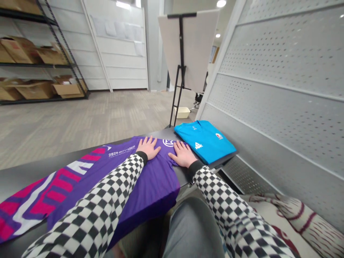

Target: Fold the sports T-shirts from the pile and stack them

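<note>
With straight ahead as 12 o'clock, the grey counter [21, 175] runs from about 9 round to 1 o'clock. The purple shirt [156, 179] covers much of it, from 9 to 12 o'clock, spread broad, with its magenta-and-white pattern at the 9 o'clock end and its near part draped over the edge towards the lap. No finished fold shows, so I judge the laying-out largely done and the folding hardly begun; the left forearm hides a strip of cloth, so a tuck there can't be ruled out. At 1 o'clock the blue shirt [206, 138] lies as a compact rectangle, which looks like a finished piece.

Just short of 12 o'clock, the left hand [148, 147] rests palm down on the purple cloth, fingers spread, gripping nothing. Just past 12, the right hand [184, 154] lies flat at that shirt's edge near the blue one, opened out and likewise without a grip. White lettering [122, 152] shows at 11 o'clock, and a round white logo [168, 142] sits between the hands, facing up.
</note>
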Available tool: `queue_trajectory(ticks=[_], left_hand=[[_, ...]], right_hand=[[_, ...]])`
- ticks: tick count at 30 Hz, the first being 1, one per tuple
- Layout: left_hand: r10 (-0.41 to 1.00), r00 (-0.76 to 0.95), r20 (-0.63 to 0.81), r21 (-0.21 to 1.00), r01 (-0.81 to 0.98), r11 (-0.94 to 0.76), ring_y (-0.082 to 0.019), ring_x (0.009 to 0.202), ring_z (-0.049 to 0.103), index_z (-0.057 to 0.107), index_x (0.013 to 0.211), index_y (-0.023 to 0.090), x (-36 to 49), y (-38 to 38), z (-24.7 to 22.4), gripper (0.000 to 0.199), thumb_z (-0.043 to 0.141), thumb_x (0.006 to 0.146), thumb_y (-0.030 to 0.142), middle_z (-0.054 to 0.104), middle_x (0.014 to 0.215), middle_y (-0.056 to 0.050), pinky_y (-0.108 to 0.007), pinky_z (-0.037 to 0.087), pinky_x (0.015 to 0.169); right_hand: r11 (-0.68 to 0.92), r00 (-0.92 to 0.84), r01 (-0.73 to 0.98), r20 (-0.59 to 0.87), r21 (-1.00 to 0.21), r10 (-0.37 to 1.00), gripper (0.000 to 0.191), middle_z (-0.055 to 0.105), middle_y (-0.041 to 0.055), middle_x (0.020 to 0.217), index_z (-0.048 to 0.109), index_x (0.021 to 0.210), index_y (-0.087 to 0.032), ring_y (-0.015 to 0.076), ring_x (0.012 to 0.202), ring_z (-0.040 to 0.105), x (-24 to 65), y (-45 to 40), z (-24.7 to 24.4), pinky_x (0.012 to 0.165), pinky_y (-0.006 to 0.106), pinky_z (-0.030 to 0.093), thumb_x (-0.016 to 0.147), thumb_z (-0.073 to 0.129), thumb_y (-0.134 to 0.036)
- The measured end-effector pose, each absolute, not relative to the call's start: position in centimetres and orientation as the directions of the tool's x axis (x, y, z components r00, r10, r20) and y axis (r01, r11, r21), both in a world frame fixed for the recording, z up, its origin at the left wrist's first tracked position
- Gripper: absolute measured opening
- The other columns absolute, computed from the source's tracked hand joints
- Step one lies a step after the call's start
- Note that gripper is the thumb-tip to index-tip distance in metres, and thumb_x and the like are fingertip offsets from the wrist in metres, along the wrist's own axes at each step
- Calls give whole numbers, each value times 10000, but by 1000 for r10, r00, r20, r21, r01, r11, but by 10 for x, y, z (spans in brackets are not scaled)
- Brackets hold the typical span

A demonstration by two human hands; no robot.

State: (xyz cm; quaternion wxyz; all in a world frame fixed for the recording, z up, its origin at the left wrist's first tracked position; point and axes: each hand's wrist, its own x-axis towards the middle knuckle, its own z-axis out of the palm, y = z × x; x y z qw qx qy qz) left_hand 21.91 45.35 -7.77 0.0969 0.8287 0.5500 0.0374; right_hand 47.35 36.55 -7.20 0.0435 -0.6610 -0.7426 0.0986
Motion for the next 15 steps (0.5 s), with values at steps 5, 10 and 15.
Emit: queue_trajectory(ticks=[5,10,15], left_hand=[[928,366,76,297,880,-371,-358,1807,180,385,1822,211,200,429,-52,760,355,1161,583,267,1925,-151,-639,94,1454],[920,304,248,319,871,-374,-316,1756,337,543,1722,260,98,351,-26,634,453,1158,535,472,1844,-78,-613,134,1470],[957,-134,257,170,981,92,-325,1444,678,719,1504,196,-56,270,-16,505,445,1143,419,755,1525,-161,-502,486,1297]], right_hand=[[118,-130,974,-51,-195,990,1007,223,215,1920,317,1844,-121,431,1790,188,467,367,-72,1429,642,146,1119,365,-819],[123,-124,978,2,-171,992,979,279,242,1895,400,1811,-100,476,1766,252,470,370,-87,1408,697,191,1101,388,-774],[132,-127,987,49,-97,991,999,305,231,1893,396,1814,-89,456,1763,272,483,399,-122,1415,680,200,1087,324,-770]])
